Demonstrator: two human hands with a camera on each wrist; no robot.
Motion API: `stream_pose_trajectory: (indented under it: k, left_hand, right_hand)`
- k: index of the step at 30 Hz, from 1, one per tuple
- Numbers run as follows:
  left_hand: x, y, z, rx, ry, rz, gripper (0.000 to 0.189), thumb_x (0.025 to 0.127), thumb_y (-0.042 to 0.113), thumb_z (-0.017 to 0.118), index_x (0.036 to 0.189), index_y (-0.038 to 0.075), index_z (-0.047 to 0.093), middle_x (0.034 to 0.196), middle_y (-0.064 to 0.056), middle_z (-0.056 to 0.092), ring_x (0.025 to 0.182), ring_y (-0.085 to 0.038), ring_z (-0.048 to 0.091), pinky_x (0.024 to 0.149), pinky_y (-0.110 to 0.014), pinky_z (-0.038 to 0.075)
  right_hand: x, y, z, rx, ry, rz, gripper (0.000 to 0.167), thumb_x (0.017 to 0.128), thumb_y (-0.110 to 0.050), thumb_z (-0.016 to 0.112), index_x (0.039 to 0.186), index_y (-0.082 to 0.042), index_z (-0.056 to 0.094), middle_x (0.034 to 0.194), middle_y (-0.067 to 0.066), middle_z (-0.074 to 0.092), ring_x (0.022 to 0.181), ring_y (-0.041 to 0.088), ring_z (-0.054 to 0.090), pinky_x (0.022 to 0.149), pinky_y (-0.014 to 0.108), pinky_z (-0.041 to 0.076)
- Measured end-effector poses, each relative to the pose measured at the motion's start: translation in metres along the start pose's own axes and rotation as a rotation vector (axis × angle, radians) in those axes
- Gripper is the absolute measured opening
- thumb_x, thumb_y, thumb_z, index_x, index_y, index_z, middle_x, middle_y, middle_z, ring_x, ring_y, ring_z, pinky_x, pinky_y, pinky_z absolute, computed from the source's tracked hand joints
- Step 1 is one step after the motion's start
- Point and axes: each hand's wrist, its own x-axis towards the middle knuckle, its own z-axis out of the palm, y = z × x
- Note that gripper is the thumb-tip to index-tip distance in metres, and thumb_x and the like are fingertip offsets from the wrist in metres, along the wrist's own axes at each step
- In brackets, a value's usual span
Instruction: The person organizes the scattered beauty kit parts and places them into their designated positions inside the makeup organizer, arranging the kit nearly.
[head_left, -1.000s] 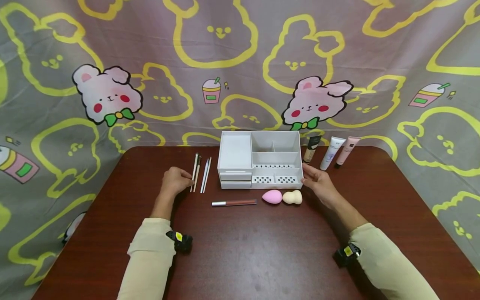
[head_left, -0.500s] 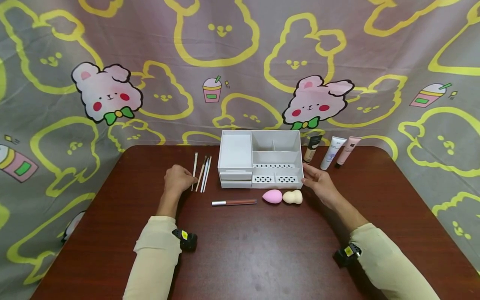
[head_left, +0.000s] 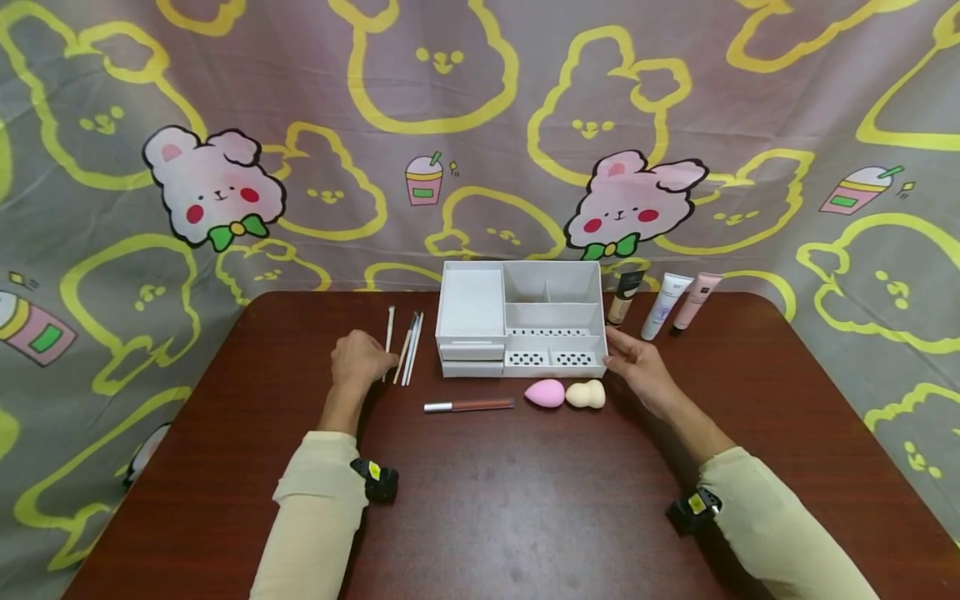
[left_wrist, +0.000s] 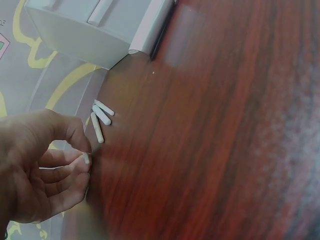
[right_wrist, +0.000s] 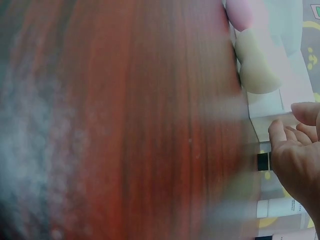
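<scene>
My left hand (head_left: 358,360) pinches a slim makeup brush (head_left: 389,329) at the left of the table; in the left wrist view its pale handle end (left_wrist: 86,158) pokes out between thumb and fingers. Just right of it lie several more slim pale sticks, among them a dark-tipped brush (head_left: 403,352) and a white one (head_left: 414,350). A white desktop organizer (head_left: 471,302) with drawers and compartments stands at the back. Against its right side, my right hand (head_left: 637,367) rests with relaxed fingers, the thumb near the front corner.
In front of the organizer lie a lip gloss tube (head_left: 472,406), a pink makeup sponge (head_left: 545,393) and a cream sponge (head_left: 585,394). Behind the right hand stand a dark-capped tube (head_left: 623,302), a white tube (head_left: 664,308) and a pink tube (head_left: 696,302). A patterned curtain hangs behind the table.
My left hand has shifted slightly right. The dark-tipped brush has moved right, away from the leftmost brush and close to the white sticks. My right hand stays put.
</scene>
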Motion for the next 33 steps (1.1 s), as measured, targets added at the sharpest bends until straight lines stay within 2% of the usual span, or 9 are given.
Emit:
stream_pose_trajectory:
  k: [3,6,11,13,16,19,22,27,33]
  left_hand:
    - [0.0,0.0,0.0,0.005,-0.008,-0.002,0.027,0.077,0.033,0.078,0.084,0.006,0.078,0.101,-0.022,0.075,0.105,-0.045,0.068,0.089,-0.053,0.059]
    - [0.001,-0.001,0.0,-0.007,-0.026,0.002,0.029,0.078,0.033,0.077,0.087,0.006,0.079,0.106,-0.022,0.075,0.11,-0.046,0.066,0.096,-0.054,0.056]
    - [0.004,-0.005,-0.002,-0.047,-0.058,0.014,0.03,0.082,0.033,0.076,0.088,0.004,0.08,0.096,-0.017,0.077,0.113,-0.044,0.064,0.106,-0.055,0.051]
    - [0.004,-0.007,-0.003,-0.064,-0.07,0.018,0.029,0.084,0.032,0.075,0.088,0.004,0.081,0.084,-0.012,0.077,0.106,-0.04,0.067,0.103,-0.054,0.052]
    - [0.004,-0.009,-0.006,-0.114,-0.099,0.009,0.028,0.085,0.03,0.074,0.091,0.004,0.081,0.068,-0.003,0.075,0.084,-0.026,0.073,0.092,-0.043,0.057]
    - [0.006,-0.012,-0.007,-0.232,-0.144,-0.027,0.027,0.085,0.022,0.074,0.098,-0.001,0.08,0.063,0.001,0.072,0.061,-0.009,0.069,0.073,-0.029,0.061]
    - [0.009,-0.014,-0.007,-0.387,-0.187,-0.072,0.027,0.085,0.01,0.072,0.104,-0.009,0.075,0.063,0.002,0.069,0.055,-0.003,0.064,0.059,-0.022,0.061]
    - [0.011,-0.017,-0.008,-0.573,-0.243,-0.107,0.03,0.088,-0.001,0.068,0.114,-0.017,0.068,0.069,0.001,0.068,0.06,-0.004,0.064,0.059,-0.019,0.061]
    - [0.009,-0.018,-0.01,-0.728,-0.301,-0.14,0.042,0.092,-0.001,0.066,0.13,-0.018,0.057,0.075,0.004,0.07,0.065,0.0,0.065,0.063,-0.015,0.061]
  right_hand:
    - [-0.001,0.001,0.0,-0.015,0.005,0.001,0.059,0.099,0.009,0.046,0.154,0.013,0.026,0.159,0.032,0.03,0.144,0.039,0.036,0.093,0.001,0.047]
    - [-0.001,0.001,-0.001,-0.02,0.005,0.0,0.059,0.099,0.009,0.046,0.154,0.013,0.026,0.159,0.032,0.03,0.143,0.034,0.04,0.093,0.001,0.047]
    - [-0.001,0.002,-0.002,-0.023,0.008,-0.005,0.058,0.1,0.008,0.047,0.154,0.012,0.027,0.158,0.033,0.031,0.132,0.01,0.053,0.093,0.002,0.048]
    - [-0.001,0.003,-0.002,-0.02,0.008,-0.007,0.058,0.1,0.008,0.048,0.154,0.012,0.027,0.157,0.033,0.032,0.126,0.002,0.055,0.093,0.002,0.048]
    - [-0.002,0.003,-0.002,-0.015,0.007,-0.008,0.057,0.1,0.008,0.047,0.154,0.013,0.027,0.156,0.034,0.034,0.127,0.004,0.055,0.093,0.003,0.049]
    - [-0.002,0.003,-0.002,-0.022,0.009,0.0,0.057,0.101,0.008,0.047,0.154,0.012,0.027,0.155,0.034,0.035,0.131,0.01,0.054,0.092,0.003,0.05]
    - [-0.002,0.002,-0.002,-0.028,0.011,0.01,0.058,0.101,0.007,0.048,0.154,0.011,0.028,0.156,0.033,0.036,0.132,0.014,0.054,0.092,0.004,0.05]
    - [-0.002,0.002,-0.002,-0.027,0.011,0.011,0.058,0.1,0.007,0.048,0.155,0.01,0.028,0.155,0.033,0.036,0.126,0.007,0.057,0.092,0.004,0.051]
    - [-0.003,0.001,-0.002,-0.005,0.003,-0.003,0.057,0.1,0.008,0.048,0.154,0.011,0.029,0.154,0.035,0.037,0.116,-0.004,0.059,0.093,0.006,0.052]
